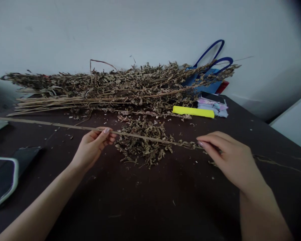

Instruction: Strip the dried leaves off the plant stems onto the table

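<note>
A long, thin dried plant stem (pixel 72 127) runs from the left edge across to my right hand. My left hand (pixel 94 145) is closed on its middle, thumb on top. Farther along, my right hand (pixel 229 155) pinches the stem among a few withered leaves; its fingertips partly hide what they grip. The stem's thin far end shows beyond the right wrist. Under the stem, between both hands, lies a loose heap of dried leaves (pixel 145 150) on the dark table (pixel 145 201).
A big bundle of dried leafy stalks (pixel 140 83) lies along the wall. To its right are a blue bag (pixel 209 80), a yellow tube-like object (pixel 193 111) and a phone (pixel 212 97) on patterned cloth or packs. A white-rimmed dark object (pixel 2 180) sits at left.
</note>
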A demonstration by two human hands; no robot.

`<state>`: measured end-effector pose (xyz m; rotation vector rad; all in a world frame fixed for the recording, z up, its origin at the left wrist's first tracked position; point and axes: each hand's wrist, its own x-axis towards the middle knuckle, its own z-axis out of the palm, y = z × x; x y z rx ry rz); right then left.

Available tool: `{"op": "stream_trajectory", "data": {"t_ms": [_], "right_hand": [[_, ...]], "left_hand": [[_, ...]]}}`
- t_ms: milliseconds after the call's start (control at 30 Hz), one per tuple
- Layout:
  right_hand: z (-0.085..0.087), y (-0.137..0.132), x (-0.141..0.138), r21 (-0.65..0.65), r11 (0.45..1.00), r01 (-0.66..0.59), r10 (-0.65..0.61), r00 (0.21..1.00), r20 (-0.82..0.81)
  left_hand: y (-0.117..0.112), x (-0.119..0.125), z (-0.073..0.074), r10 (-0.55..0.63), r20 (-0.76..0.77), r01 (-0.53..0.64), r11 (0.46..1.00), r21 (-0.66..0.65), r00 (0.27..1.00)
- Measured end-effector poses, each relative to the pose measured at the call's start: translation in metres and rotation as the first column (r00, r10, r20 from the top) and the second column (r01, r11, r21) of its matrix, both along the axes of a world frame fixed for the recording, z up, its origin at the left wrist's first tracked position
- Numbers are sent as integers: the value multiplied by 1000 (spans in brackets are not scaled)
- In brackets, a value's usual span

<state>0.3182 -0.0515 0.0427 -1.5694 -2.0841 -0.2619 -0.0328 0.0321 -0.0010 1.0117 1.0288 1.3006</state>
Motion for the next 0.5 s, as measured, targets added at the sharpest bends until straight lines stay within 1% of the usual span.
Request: {"op": "stream_trajectory", "data": {"t_ms": [100, 167, 200, 233, 300, 333, 400, 433, 467, 500], "right_hand": [[-4, 3, 4, -78, 997, -11, 16, 998, 66], [-4, 4, 6, -86, 996, -7, 15, 996, 89], [-2, 4, 7, -58, 998, 4, 0, 997, 81], [0, 4, 7, 0, 1000, 24, -24, 998, 56], [6, 3, 9, 154, 983, 102, -99, 995, -27], [9, 2, 10, 230, 960, 162, -149, 986, -74], [14, 0, 18, 344, 894, 287, -253, 957, -142], [16, 0, 24, 368, 868, 333, -295, 943, -156], [16, 0, 31, 364, 859, 360, -328, 933, -149], [16, 1, 39, 335, 868, 366, -345, 930, -123]], "left_hand": [[1, -2, 2, 24, -1, -24, 1000, -2, 1000], [2, -3, 4, 41, 13, -41, 999, -4, 999], [3, -4, 4, 44, 23, -44, 999, -7, 999], [3, -4, 5, 45, 34, -45, 999, -9, 998], [4, -6, 6, 49, 51, -48, 999, -17, 998], [5, -7, 7, 54, 57, -53, 998, -19, 997], [6, -9, 8, 73, 62, -72, 997, -18, 995], [7, -10, 9, 85, 63, -84, 996, -16, 994], [8, -12, 9, 98, 66, -98, 995, -14, 993], [9, -13, 10, 104, 69, -104, 995, -13, 992]]}}
